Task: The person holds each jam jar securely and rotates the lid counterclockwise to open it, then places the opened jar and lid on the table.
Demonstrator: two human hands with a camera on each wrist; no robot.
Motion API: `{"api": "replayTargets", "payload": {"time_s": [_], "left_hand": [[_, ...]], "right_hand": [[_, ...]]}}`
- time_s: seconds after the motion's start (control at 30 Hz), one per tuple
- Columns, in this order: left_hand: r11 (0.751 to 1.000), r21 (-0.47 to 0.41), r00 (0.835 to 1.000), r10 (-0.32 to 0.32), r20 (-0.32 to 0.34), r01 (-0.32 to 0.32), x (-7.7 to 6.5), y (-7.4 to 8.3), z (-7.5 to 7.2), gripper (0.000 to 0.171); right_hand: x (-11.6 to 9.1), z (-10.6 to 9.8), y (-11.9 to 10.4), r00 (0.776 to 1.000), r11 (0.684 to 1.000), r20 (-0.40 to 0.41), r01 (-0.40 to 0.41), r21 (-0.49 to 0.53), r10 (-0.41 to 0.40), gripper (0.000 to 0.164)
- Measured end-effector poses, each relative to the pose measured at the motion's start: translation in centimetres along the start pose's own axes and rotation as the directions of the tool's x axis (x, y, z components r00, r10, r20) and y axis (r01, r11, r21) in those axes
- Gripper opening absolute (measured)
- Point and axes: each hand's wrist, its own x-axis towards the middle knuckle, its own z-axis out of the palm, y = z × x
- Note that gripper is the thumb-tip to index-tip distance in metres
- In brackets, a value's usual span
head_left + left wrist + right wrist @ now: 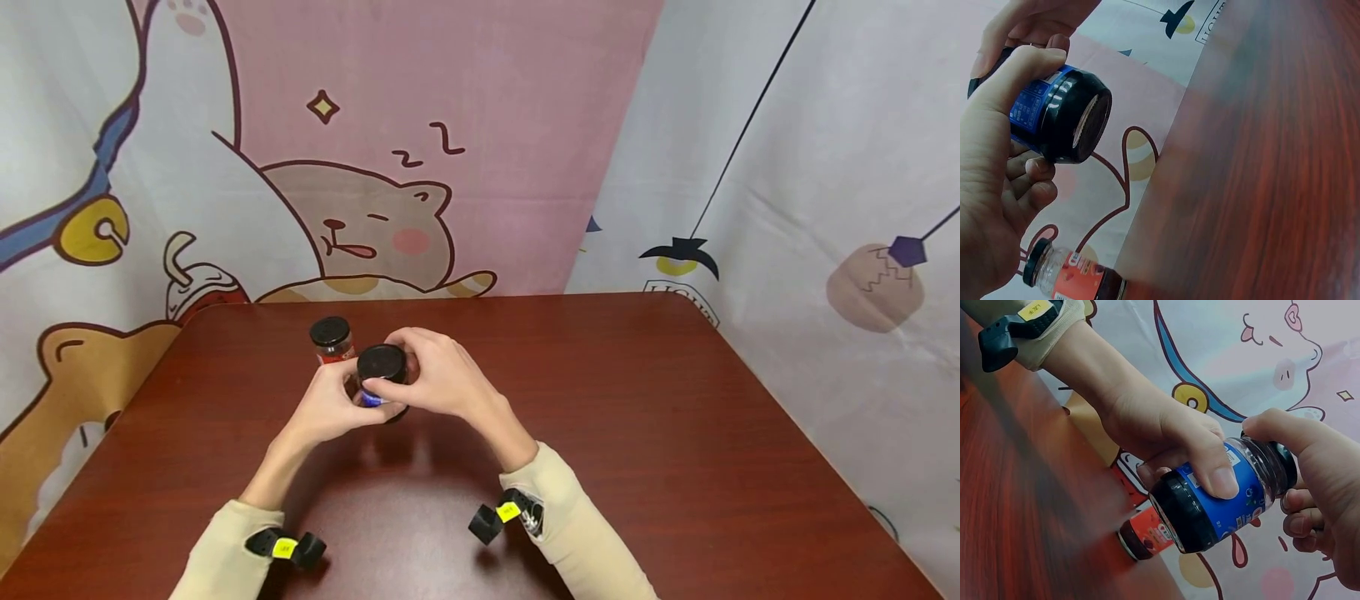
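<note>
A glass jar (1247, 495) with a blue label and dark contents is held up off the table, its base showing in the left wrist view. My left hand (324, 408) grips the jar's body, thumb across the label. The fingers and thumb of my right hand (447, 377) hold the black lid (382, 362) at the jar's top. The lid sits on the jar; whether it is loose cannot be told. Just behind my left hand stands a second jar (331, 333), black-lidded with a red label, upright on the table and touched by neither hand as far as I see.
The brown wooden table (600, 400) has its far edge close behind the jars. A patterned cloth (525, 150) with cartoon animals hangs behind it. Each forearm wears a black camera mount, one on the left sleeve (225, 550) and one on the right sleeve (592, 542).
</note>
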Motion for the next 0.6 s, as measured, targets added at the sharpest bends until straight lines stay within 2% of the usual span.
{"api": "replayTargets", "payload": {"time_s": [0.17, 0.3, 0.4, 0.53, 0.6], "left_hand": [[1.000, -0.021, 1.000, 0.003, 0.001, -0.003, 0.4, 0.4, 0.6, 0.037], [0.997, -0.051, 0.998, 0.054, 0.016, -0.053, 1.2, 0.3, 1.4, 0.038], [0.996, -0.058, 0.997, 0.074, 0.015, -0.073, 1.8, -0.7, 2.1, 0.039], [0.997, -0.045, 0.998, 0.064, -0.004, -0.064, 2.3, -2.3, 3.1, 0.043], [0.996, -0.055, 0.998, 0.069, -0.003, -0.069, 2.6, -2.4, 3.5, 0.044]], "right_hand": [[-0.2, -0.5, 0.6, 0.999, 0.999, -0.012, 0.030, 0.013, -0.029, 0.045], [-0.6, -1.4, 1.3, 0.999, 0.999, -0.017, 0.037, 0.036, -0.037, 0.045], [-0.8, -1.9, 1.7, 0.999, 0.998, -0.016, 0.039, 0.053, -0.038, 0.045], [-1.2, -2.5, 2.3, 0.999, 0.997, -0.016, 0.043, 0.064, -0.042, 0.046], [-1.4, -2.8, 2.6, 0.999, 0.997, -0.015, 0.044, 0.068, -0.043, 0.046]]}}
